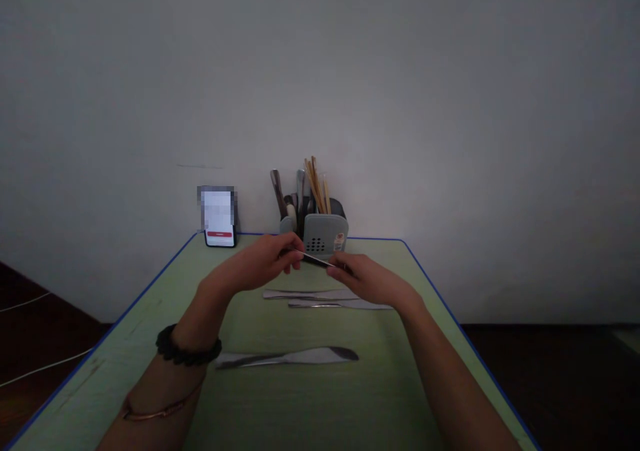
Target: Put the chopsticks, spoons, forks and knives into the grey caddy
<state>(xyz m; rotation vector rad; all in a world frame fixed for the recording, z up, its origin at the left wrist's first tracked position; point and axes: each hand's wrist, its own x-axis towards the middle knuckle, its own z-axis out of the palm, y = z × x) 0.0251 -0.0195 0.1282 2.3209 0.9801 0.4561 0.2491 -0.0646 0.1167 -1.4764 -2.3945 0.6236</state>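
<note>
Above the table, both hands hold a thin metal piece of cutlery, apparently a table knife (317,261), nearly edge-on to me. My left hand (273,257) pinches its left end, and my right hand (357,274) grips the right end; the fingers hide both ends. Below them, two table knives (295,295) lie side by side, partly covered by my right hand. Another table knife (310,356) lies closer to me, blade to the right, its handle end beside my left wrist.
A grey cutlery holder (325,227) with chopsticks (314,181) and metal cutlery stands at the table's back edge, just behind my hands. To its left a phone (220,217) is propped upright. The pale green table (320,404) has a blue edge and meets a plain wall.
</note>
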